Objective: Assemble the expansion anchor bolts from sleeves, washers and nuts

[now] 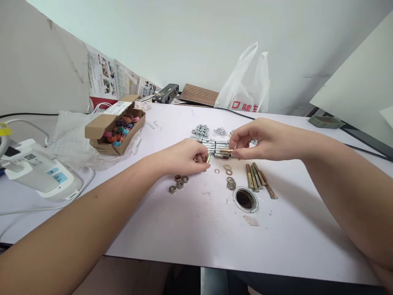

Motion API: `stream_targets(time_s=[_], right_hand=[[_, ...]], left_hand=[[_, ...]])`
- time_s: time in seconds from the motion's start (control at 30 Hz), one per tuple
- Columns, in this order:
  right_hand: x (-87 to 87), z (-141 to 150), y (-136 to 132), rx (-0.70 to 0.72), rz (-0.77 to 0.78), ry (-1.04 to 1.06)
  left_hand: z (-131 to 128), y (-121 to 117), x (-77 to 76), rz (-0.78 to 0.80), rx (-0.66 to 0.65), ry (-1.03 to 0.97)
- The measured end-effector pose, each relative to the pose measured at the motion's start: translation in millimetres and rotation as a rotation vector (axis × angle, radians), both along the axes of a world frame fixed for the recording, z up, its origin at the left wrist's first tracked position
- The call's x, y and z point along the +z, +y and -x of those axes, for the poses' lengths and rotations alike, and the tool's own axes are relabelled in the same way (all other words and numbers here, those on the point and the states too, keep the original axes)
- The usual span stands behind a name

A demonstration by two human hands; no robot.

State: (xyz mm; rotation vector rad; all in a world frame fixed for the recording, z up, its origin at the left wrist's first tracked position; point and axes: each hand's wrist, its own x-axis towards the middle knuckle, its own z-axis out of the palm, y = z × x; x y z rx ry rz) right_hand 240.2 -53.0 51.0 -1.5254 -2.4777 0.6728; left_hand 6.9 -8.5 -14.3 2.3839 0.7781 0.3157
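Note:
My right hand [260, 139] pinches a gold-coloured bolt [226, 150] between thumb and fingers, its shaft pointing left. Close by on the left, my left hand [192, 157] is closed on a short gold-coloured metal piece [208, 158]; its kind is partly hidden by the fingers. Between and behind the hands lie silver metal sleeves [208, 143] in a row. Several brownish nuts [180, 184] rest below my left hand. Flat washers [231, 182] and a thin ring [217, 171] lie in front of the hands, and several gold-coloured bolts [254, 176] sit beneath my right wrist.
Silver nuts [201, 130] and small spring rings [220, 131] are heaped farther back. A round hole with a metal rim [246, 200] opens in the white table. An open cardboard box [107, 137] of coloured pieces, a power strip [46, 172] and a plastic bag [245, 88] stand around.

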Motion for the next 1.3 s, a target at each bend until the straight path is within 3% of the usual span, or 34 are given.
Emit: stream_targets(time_s=[0.23, 0.7, 1.17, 1.3], right_hand=[[-9.6, 14, -6, 0.075, -0.097, 0.224], [-21.2, 25, -7, 0.044, -0.225, 0.409], [-26.2, 33, -7, 0.123, -0.134, 0.435], [-23.4, 33, -6, 0.117, -0.147, 0.347]], left_hand=[[-3, -6, 6.0, 0.058, 0.032, 0.024], [-3, -5, 3.2, 0.051, 0.025, 0.002], [-2, -5, 3.9, -0.038, 0.025, 0.021], [-2, -8, 7.2, -0.060, 0.049, -0.043]])
